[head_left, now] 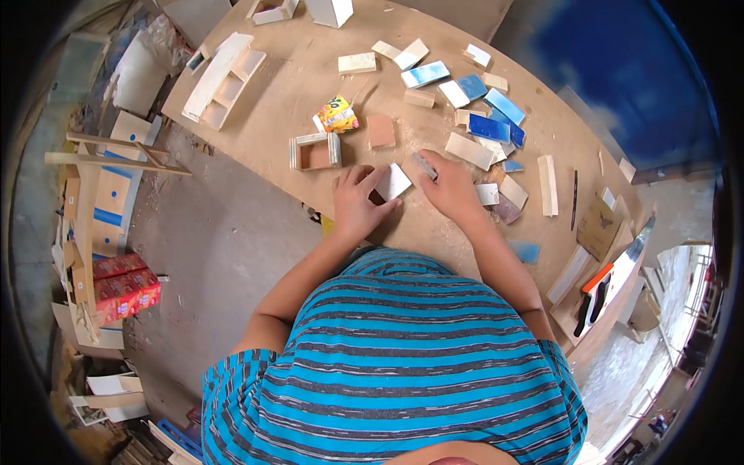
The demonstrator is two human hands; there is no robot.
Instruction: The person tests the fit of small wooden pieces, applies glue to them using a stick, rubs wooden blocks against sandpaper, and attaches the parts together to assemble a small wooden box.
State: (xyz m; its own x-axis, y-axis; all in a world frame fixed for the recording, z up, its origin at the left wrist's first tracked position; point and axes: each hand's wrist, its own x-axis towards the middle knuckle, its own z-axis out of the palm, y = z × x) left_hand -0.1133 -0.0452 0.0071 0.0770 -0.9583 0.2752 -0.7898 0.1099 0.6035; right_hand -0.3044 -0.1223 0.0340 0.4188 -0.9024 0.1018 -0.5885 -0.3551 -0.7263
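Note:
My left hand (358, 205) rests at the table's near edge, thumb and fingers gripping a small white-faced block (394, 183) from its left side. Close by on the right, my right hand (449, 188) is closed around a small grey flat piece (425, 165); its exact kind is hard to make out. A little gap separates that piece from the white-faced block. Beyond my left hand sit a small open wooden box (315, 152) and a reddish-brown flat block (380, 132).
Many loose wooden blocks, such as a blue one (488, 127), lie right of centre on the table (287, 85). A yellow packet (336, 115) is near the box. A handsaw (612, 279) lies at the right edge. A compartmented wooden piece (225, 81) stands at the left edge.

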